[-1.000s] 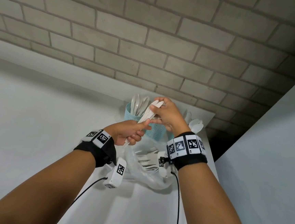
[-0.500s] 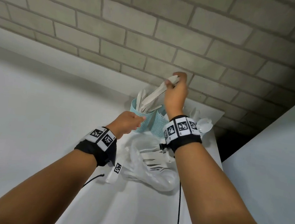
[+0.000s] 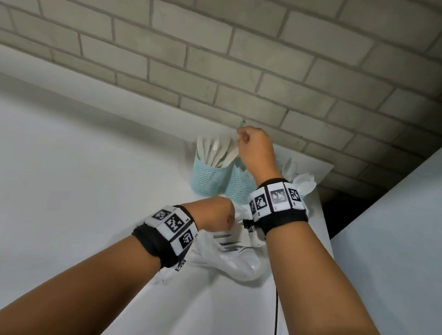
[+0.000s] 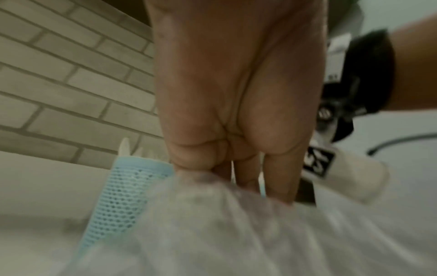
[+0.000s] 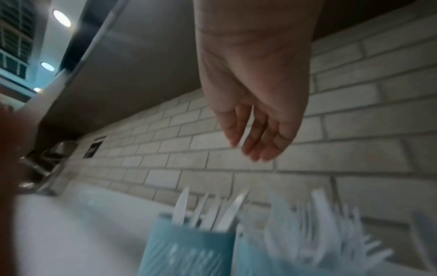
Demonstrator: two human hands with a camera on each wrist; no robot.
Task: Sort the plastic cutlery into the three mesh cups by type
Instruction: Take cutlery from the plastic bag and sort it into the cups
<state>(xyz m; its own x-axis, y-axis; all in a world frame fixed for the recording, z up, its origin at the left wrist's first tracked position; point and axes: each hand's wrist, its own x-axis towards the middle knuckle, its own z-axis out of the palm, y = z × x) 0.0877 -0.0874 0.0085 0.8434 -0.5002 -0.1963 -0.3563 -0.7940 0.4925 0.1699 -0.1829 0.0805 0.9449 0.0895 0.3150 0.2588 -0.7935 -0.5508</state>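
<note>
Two teal mesh cups stand against the brick wall. The left cup (image 3: 208, 178) (image 5: 189, 248) holds white plastic knives (image 3: 217, 151) (image 5: 227, 211). The cup beside it (image 3: 239, 189) holds forks (image 5: 319, 220). Spoons (image 3: 302, 182) rise behind my right wrist; their cup is hidden. My right hand (image 3: 252, 147) (image 5: 255, 142) hangs just above the knife cup, fingers relaxed and empty. My left hand (image 3: 214, 215) (image 4: 248, 177) reaches down into a clear plastic bag (image 3: 230, 259) (image 4: 236, 233) of forks, fingers straight, tips hidden by the bag.
Everything stands on a white counter (image 3: 79, 181) that runs to the brick wall (image 3: 224, 60). A white panel (image 3: 411, 210) rises on the right, with a dark gap behind it. A cable (image 3: 276, 319) trails from my right wrist. A metal tap (image 5: 40, 168) shows far left.
My right hand lifted the white knives out of my left hand, carried them over the left cup and let them go. My left hand dropped to the bag.
</note>
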